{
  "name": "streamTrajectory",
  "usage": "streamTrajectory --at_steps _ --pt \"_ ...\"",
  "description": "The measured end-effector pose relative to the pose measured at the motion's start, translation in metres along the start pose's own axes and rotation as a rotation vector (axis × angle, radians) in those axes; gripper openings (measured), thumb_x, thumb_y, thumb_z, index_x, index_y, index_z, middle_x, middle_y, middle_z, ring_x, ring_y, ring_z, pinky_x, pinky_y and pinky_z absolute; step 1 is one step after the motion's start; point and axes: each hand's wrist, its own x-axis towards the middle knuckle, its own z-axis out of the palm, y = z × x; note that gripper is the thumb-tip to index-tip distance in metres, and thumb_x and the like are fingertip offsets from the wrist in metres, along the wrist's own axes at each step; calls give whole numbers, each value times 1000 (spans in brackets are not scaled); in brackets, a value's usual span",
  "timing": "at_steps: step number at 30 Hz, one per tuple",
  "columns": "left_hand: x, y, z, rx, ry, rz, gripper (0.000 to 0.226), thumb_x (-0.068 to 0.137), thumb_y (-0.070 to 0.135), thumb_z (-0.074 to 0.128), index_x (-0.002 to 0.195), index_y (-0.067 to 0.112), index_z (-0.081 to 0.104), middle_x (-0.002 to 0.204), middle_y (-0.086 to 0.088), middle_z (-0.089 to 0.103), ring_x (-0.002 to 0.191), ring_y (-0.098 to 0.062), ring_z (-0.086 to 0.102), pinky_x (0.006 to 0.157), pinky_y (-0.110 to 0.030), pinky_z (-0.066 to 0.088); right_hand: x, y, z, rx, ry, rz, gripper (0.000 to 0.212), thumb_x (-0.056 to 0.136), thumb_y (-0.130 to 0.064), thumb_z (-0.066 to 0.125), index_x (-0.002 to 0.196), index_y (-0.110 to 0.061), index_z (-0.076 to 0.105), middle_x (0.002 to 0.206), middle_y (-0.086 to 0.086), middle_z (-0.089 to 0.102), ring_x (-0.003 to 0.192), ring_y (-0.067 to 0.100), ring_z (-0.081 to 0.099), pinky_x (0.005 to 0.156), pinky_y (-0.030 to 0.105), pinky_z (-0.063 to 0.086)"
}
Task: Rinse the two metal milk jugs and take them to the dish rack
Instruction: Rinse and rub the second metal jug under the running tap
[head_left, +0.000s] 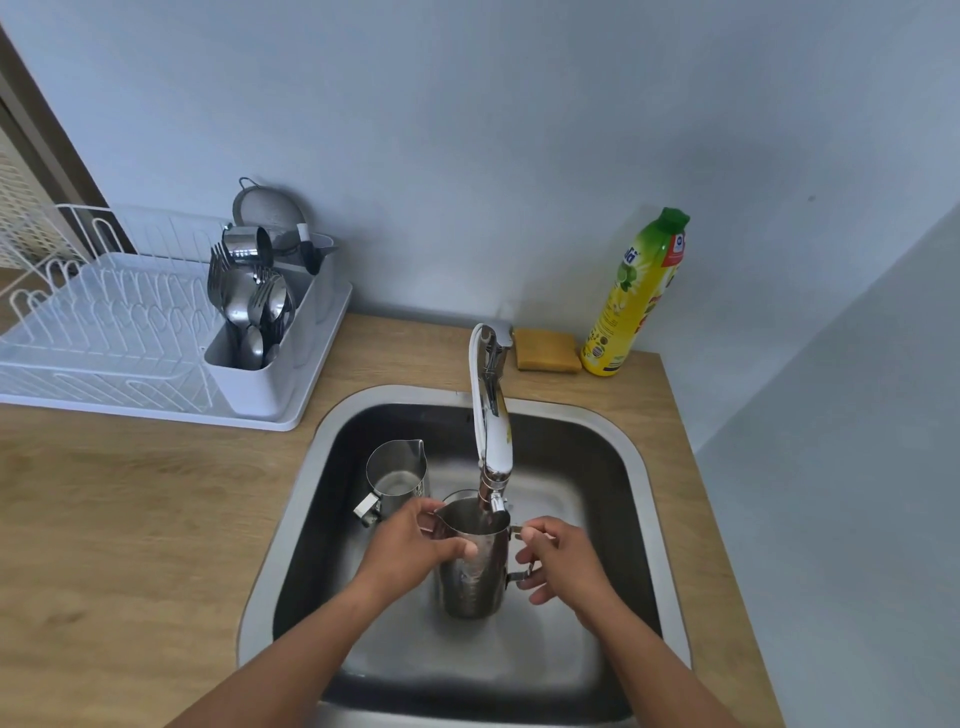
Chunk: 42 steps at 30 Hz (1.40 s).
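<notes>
One metal milk jug (475, 577) is held upright over the steel sink (311, 493), its mouth right under the tap spout (493, 457). My left hand (410, 545) wraps the jug's left side, thumb across its front. My right hand (558, 558) grips the handle on the jug's right side. A second metal milk jug (397, 475) stands upright in the sink's back left, handle pointing forward-left, just beyond my left hand. The white dish rack (130, 332) sits on the wooden counter to the left of the sink.
The rack's cutlery holder (254, 306) holds several forks and spoons, with a metal cup and a strainer behind it. A yellow sponge (546, 349) and a yellow-green soap bottle (636, 296) stand behind the sink by the wall. A wall closes the right side.
</notes>
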Motion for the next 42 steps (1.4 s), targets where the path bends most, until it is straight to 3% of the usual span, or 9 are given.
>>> streamTrajectory --at_steps 5,9,14,19,25,32,36,39,42 --pt "3 1 -3 -86 -14 -26 63 52 48 91 105 23 65 92 5 76 87 -7 72 86 -34 59 -5 -3 0 8 -29 40 18 100 -25 49 105 -17 64 82 16 73 61 33 73 44 29 54" --pt "1 10 -7 -140 -96 -144 48 68 47 84 98 12 70 96 -13 76 81 -18 73 64 -32 62 -7 -3 3 42 -65 92 26 99 -31 51 100 -9 63 70 16 72 57 36 72 36 24 45" --pt "-2 8 -8 -147 -130 -219 60 73 56 75 98 2 71 91 -15 77 84 -29 74 66 -36 63 -8 -4 1 56 -89 127 30 98 -31 52 96 -4 65 59 11 69 48 30 67 34 23 41" --pt "-2 5 -5 -159 -96 -280 62 72 64 70 96 7 73 87 -10 75 78 -26 73 61 -34 61 -7 -10 1 55 -105 187 32 98 -28 54 93 1 67 53 7 62 36 21 57 31 22 38" --pt "0 5 -8 -127 -92 -308 74 65 71 71 99 5 73 93 -19 76 82 -32 75 66 -44 63 -6 -12 1 22 -127 251 36 96 -27 55 91 7 68 43 4 56 33 19 51 31 21 37" --pt "-1 9 -9 -103 -173 -251 55 75 59 71 99 10 73 95 -15 75 79 -26 72 66 -37 62 -14 -17 -2 7 -152 251 35 100 -31 44 100 -1 63 57 7 59 38 20 57 33 22 38" --pt "-6 14 -10 -165 -261 -183 32 80 35 77 104 15 66 93 -6 73 70 -15 68 53 -25 57 -17 -20 -7 -63 -175 232 32 100 -38 38 103 -12 56 75 9 60 50 24 63 39 25 45" --pt "-5 10 -8 -177 -287 -171 53 73 30 84 117 14 59 95 -8 73 71 -13 70 54 -25 56 -20 -25 -12 -129 -149 184 29 99 -40 41 100 -16 57 80 8 59 55 24 63 41 24 46" --pt "-4 4 -6 -219 -309 -166 75 61 32 89 124 12 55 104 -10 71 84 -18 72 65 -31 60 -23 -30 -18 -222 -100 119 25 95 -43 45 95 -23 58 81 6 62 57 22 66 43 24 46"
